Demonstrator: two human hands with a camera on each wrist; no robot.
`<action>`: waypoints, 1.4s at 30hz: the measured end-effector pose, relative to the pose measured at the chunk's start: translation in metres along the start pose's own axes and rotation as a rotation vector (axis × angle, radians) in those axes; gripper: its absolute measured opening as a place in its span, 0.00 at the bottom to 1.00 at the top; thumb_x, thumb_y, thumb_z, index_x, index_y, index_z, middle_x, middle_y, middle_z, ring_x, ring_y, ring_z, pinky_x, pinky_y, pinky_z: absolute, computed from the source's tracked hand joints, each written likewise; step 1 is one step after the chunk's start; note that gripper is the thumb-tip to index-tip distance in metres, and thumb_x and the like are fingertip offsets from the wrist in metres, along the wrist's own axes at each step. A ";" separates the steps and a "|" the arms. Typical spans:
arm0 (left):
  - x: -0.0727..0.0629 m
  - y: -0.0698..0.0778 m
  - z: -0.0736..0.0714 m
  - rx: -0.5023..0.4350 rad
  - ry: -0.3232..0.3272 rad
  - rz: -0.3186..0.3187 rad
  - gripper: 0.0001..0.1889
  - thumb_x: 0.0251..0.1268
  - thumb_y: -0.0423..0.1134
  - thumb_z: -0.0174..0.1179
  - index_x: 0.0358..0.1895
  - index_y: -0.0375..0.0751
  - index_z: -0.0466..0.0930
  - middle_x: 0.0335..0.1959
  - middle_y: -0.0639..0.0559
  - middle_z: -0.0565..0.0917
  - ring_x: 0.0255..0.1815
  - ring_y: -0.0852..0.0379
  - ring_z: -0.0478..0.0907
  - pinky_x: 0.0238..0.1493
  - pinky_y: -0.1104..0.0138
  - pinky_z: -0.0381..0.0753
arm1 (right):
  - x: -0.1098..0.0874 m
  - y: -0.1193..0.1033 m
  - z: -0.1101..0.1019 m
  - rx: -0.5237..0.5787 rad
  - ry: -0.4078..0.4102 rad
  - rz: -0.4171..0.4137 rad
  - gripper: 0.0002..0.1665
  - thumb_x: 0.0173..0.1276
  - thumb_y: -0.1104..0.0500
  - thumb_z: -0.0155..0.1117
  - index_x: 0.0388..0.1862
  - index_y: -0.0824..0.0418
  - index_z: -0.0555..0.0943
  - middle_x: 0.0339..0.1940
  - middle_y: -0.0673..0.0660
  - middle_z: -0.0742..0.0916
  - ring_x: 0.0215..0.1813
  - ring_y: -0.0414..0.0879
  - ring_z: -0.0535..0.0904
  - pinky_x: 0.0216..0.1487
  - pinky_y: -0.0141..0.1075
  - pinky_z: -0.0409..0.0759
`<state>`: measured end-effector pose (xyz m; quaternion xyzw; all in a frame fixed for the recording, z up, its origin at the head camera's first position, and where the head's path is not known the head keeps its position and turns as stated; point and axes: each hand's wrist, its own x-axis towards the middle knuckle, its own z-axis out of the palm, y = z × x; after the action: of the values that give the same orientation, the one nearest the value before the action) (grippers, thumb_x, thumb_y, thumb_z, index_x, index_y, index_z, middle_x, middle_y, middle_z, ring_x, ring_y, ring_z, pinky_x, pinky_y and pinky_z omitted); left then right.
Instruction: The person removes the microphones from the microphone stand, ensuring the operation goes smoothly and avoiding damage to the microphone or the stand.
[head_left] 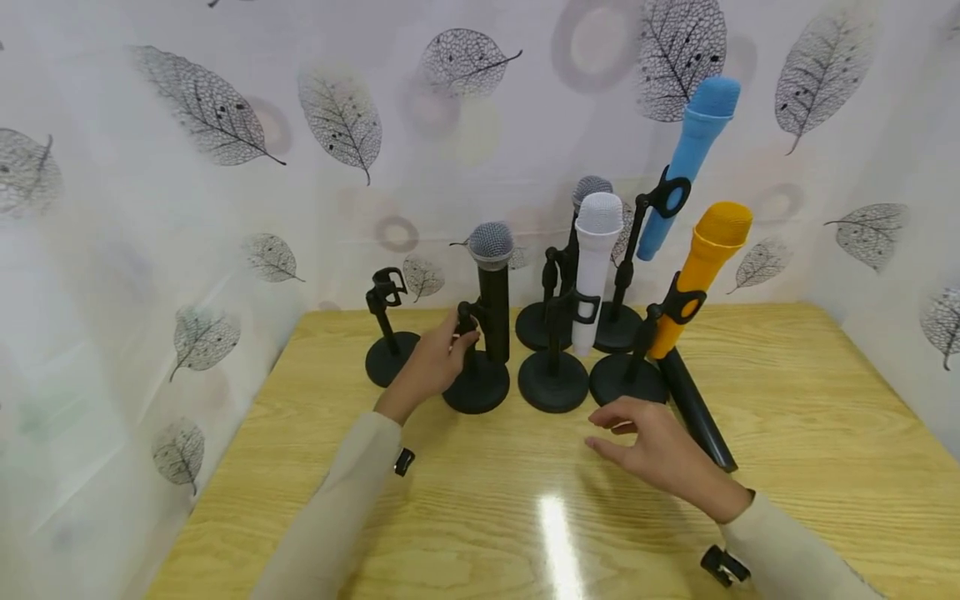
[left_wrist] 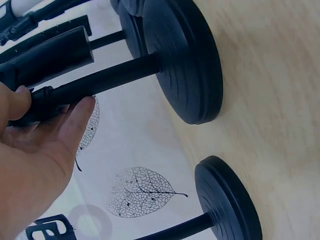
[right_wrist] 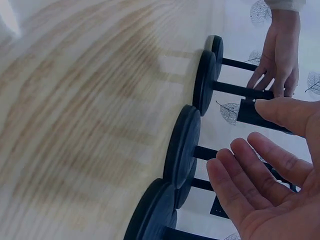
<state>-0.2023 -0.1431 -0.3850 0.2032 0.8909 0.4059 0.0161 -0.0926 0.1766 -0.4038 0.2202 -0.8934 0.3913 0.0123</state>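
My left hand (head_left: pixel 433 360) grips the stem of a black desktop microphone stand (head_left: pixel 477 392). In the left wrist view, the thumb and fingers of the left hand (left_wrist: pixel 42 155) close round the stem near its joint. That stand's clip holds a black microphone (head_left: pixel 493 300) with a grey mesh head, standing upright. My right hand (head_left: pixel 660 446) hovers over the table, fingers apart and holding nothing, in front of the stand with the orange-yellow microphone (head_left: pixel 708 258). In the right wrist view, its palm (right_wrist: pixel 280 200) and loosely extended fingers are visible.
A stand with a vacant clip (head_left: pixel 387 354) is at the left. Beside the held stand are a white microphone (head_left: pixel 597 250), a blue one (head_left: pixel 690 150) and another grey-headed one (head_left: pixel 591 188), all on stands. A black tube (head_left: pixel 697 408) lies at the right on the wooden table (head_left: pixel 480 517).
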 end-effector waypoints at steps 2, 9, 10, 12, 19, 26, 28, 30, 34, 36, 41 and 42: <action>-0.005 0.001 0.001 0.008 -0.003 0.009 0.10 0.84 0.44 0.47 0.57 0.44 0.70 0.60 0.43 0.81 0.65 0.44 0.76 0.61 0.48 0.79 | 0.001 -0.002 -0.002 -0.002 0.005 -0.008 0.12 0.63 0.62 0.77 0.43 0.63 0.87 0.43 0.58 0.88 0.44 0.55 0.86 0.44 0.43 0.87; -0.021 0.006 0.004 -0.021 -0.014 0.050 0.12 0.82 0.41 0.50 0.57 0.39 0.74 0.59 0.43 0.82 0.62 0.47 0.79 0.60 0.51 0.80 | 0.006 -0.005 -0.005 -0.007 0.029 -0.040 0.11 0.62 0.63 0.77 0.43 0.62 0.87 0.43 0.54 0.89 0.43 0.52 0.86 0.44 0.43 0.87; -0.023 0.006 0.005 -0.024 -0.014 0.061 0.11 0.82 0.41 0.51 0.57 0.39 0.74 0.59 0.42 0.82 0.62 0.47 0.79 0.60 0.51 0.80 | 0.006 -0.006 -0.005 -0.004 0.031 -0.042 0.12 0.62 0.63 0.77 0.43 0.62 0.87 0.43 0.54 0.89 0.43 0.52 0.87 0.44 0.43 0.87; -0.027 0.008 0.007 -0.023 -0.012 0.081 0.10 0.81 0.40 0.52 0.56 0.39 0.75 0.58 0.41 0.82 0.61 0.47 0.80 0.59 0.52 0.81 | 0.008 -0.007 -0.006 0.001 0.034 -0.047 0.12 0.62 0.63 0.77 0.44 0.62 0.87 0.43 0.53 0.89 0.43 0.52 0.87 0.44 0.43 0.87; -0.039 0.014 0.015 -0.006 -0.003 0.143 0.12 0.80 0.37 0.53 0.57 0.35 0.75 0.56 0.40 0.83 0.58 0.48 0.82 0.56 0.55 0.83 | 0.010 -0.012 -0.012 0.003 0.067 -0.045 0.13 0.63 0.60 0.77 0.46 0.62 0.87 0.44 0.53 0.89 0.43 0.50 0.87 0.45 0.42 0.87; -0.047 0.023 0.023 0.017 -0.009 0.155 0.10 0.79 0.37 0.55 0.55 0.37 0.75 0.53 0.44 0.85 0.55 0.50 0.84 0.54 0.56 0.84 | 0.014 -0.017 -0.019 0.003 0.126 -0.081 0.15 0.63 0.60 0.77 0.47 0.61 0.87 0.45 0.54 0.89 0.44 0.51 0.87 0.46 0.42 0.87; -0.048 0.027 0.025 0.023 -0.013 0.152 0.09 0.79 0.37 0.55 0.54 0.38 0.75 0.52 0.44 0.85 0.55 0.50 0.84 0.53 0.57 0.84 | 0.016 -0.018 -0.021 -0.005 0.143 -0.093 0.15 0.63 0.60 0.78 0.47 0.61 0.87 0.44 0.54 0.89 0.44 0.51 0.87 0.46 0.43 0.87; -0.050 0.029 0.027 0.020 -0.024 0.153 0.08 0.79 0.38 0.54 0.53 0.39 0.75 0.52 0.45 0.86 0.55 0.51 0.84 0.53 0.58 0.85 | 0.017 -0.020 -0.023 -0.008 0.159 -0.102 0.15 0.62 0.59 0.78 0.47 0.61 0.87 0.44 0.53 0.89 0.44 0.50 0.88 0.46 0.44 0.87; -0.052 0.034 0.033 0.010 -0.044 0.177 0.07 0.79 0.38 0.55 0.52 0.40 0.75 0.50 0.46 0.86 0.55 0.52 0.84 0.52 0.59 0.85 | 0.020 -0.024 -0.027 -0.003 0.186 -0.123 0.16 0.61 0.60 0.79 0.46 0.61 0.87 0.44 0.53 0.89 0.44 0.48 0.87 0.46 0.42 0.87; -0.052 0.036 0.036 0.011 -0.049 0.192 0.08 0.79 0.38 0.55 0.53 0.39 0.75 0.50 0.46 0.87 0.54 0.52 0.84 0.52 0.60 0.85 | 0.021 -0.027 -0.029 0.004 0.199 -0.131 0.16 0.60 0.60 0.80 0.47 0.61 0.87 0.44 0.53 0.89 0.43 0.46 0.87 0.46 0.39 0.87; -0.053 0.044 0.041 0.013 -0.059 0.210 0.11 0.78 0.38 0.56 0.56 0.39 0.75 0.51 0.46 0.86 0.54 0.53 0.84 0.51 0.63 0.85 | 0.023 -0.034 -0.035 0.038 0.207 -0.144 0.17 0.61 0.61 0.78 0.49 0.60 0.86 0.46 0.53 0.89 0.45 0.45 0.87 0.48 0.33 0.85; -0.053 0.045 0.042 0.015 -0.061 0.207 0.11 0.78 0.39 0.56 0.56 0.39 0.75 0.51 0.46 0.86 0.54 0.53 0.84 0.51 0.63 0.85 | 0.024 -0.035 -0.037 0.044 0.208 -0.149 0.17 0.62 0.61 0.78 0.50 0.60 0.86 0.47 0.53 0.89 0.45 0.44 0.87 0.48 0.33 0.85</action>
<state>-0.1293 -0.1064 -0.3876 0.3067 0.8673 0.3921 -0.0005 -0.1051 0.1724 -0.3493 0.2442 -0.8597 0.4296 0.1291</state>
